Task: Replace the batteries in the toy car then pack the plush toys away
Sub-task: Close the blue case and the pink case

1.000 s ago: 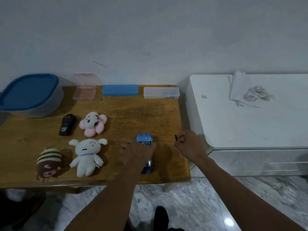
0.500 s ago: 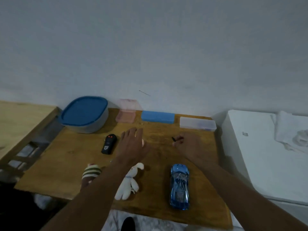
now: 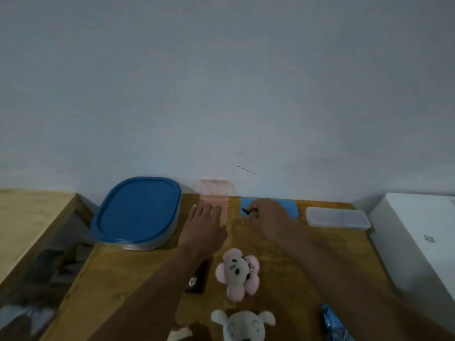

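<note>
Blue plastic toy car (image 3: 332, 326) left at near right edge of wooden table (image 3: 128, 279) – battery swap not confirmed. Small black tool (image 3: 246, 211) pinched in right hand (image 3: 267, 217); left hand (image 3: 205, 223) held flat, fingers straight, by pink translucent box (image 3: 215, 200). Pink flower plush (image 3: 237, 273), white plush (image 3: 242, 326) – not yet packed.

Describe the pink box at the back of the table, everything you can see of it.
The pink box is a small rectangular case of translucent pale pink plastic. It looks open: the lid stands upright against the wall, and the shallow base lies flat on the table at its back edge. Nothing can be made out inside. It sits between the blue-lidded tub and the blue case. The left hand, fingers straight, lies over the base's near part; contact cannot be told.
</note>
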Tool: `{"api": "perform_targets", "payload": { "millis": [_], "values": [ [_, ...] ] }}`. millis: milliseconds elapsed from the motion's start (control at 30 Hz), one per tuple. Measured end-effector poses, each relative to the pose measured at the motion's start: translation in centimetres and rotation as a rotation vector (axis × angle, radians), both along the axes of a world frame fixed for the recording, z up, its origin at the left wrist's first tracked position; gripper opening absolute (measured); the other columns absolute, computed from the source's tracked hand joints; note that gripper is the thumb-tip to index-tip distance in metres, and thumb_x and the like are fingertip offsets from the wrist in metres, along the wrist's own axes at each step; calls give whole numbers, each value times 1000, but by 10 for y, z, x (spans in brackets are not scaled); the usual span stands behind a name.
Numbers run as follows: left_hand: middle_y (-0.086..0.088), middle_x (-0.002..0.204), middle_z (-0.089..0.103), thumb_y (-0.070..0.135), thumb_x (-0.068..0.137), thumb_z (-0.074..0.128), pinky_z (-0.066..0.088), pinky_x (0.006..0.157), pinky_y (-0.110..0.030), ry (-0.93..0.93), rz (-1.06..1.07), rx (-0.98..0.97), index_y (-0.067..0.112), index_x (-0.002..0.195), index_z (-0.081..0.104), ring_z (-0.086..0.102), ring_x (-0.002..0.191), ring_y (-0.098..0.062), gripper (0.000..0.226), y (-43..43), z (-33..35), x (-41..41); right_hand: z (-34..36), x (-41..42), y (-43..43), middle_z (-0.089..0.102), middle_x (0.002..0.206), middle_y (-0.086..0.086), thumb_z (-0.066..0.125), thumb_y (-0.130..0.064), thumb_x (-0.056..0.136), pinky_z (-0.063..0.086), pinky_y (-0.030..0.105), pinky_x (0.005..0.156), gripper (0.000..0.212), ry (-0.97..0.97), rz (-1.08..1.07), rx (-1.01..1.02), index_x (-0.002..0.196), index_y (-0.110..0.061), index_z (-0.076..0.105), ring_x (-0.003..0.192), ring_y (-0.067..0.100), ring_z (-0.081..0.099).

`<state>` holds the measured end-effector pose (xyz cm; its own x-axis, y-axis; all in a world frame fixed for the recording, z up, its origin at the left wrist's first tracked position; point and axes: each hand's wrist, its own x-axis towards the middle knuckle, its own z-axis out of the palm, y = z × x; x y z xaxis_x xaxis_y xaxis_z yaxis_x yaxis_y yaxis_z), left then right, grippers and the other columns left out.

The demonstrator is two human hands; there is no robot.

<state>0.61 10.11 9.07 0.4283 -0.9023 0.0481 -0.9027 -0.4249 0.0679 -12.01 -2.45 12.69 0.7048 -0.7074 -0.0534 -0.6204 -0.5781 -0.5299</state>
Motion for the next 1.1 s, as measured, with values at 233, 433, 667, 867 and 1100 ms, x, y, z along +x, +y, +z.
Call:
{"api": "perform_targets", "payload": {
  "millis": [233, 433, 667, 867, 1100],
  "values": [
    [-13, 143, 38, 32, 94, 40, 24, 117, -42, 94, 5, 41, 11, 137, 32, 38, 131, -27, 48, -12, -43, 56, -25, 89, -9, 67, 103, 6, 54, -10, 87, 54, 34, 78, 26, 172, 85, -65, 106, -17, 70, 93, 27, 63],
    [-12, 131, 47, 28, 93, 32, 38, 102, -34, 146, 27, 82, 7, 142, 32, 44, 116, -26, 53, -23, -85, 84, -67, 143, -19, 68, 104, 8, 60, -19, 90, 49, 32, 79, 17, 294, 204, -102, 103, -13, 68, 96, 25, 63],
    [-13, 73, 60, 9, 76, 41, 47, 48, -25, 159, 14, -405, 4, 98, 50, 58, 56, -23, 25, -30, -105, 95, -100, 170, -25, 70, 101, 4, 60, -17, 87, 53, 37, 78, 16, 339, 276, -128, 98, -22, 71, 91, 26, 62],
    [-13, 71, 59, 12, 75, 39, 44, 48, -24, 162, -15, -420, 12, 93, 44, 57, 58, -24, 19, -32, -104, 94, -109, 167, -24, 70, 102, 3, 55, -16, 89, 47, 34, 78, 22, 330, 260, -150, 102, -25, 70, 91, 24, 61],
    [-12, 65, 59, -1, 62, 70, 51, 44, -26, 155, -59, -363, 11, 91, 43, 59, 51, -22, 41, -32, -88, 94, -100, 169, -23, 67, 116, 2, 54, -17, 92, 51, 37, 90, 25, 188, 299, 21, 108, -27, 70, 103, 24, 61]
  ]
}}
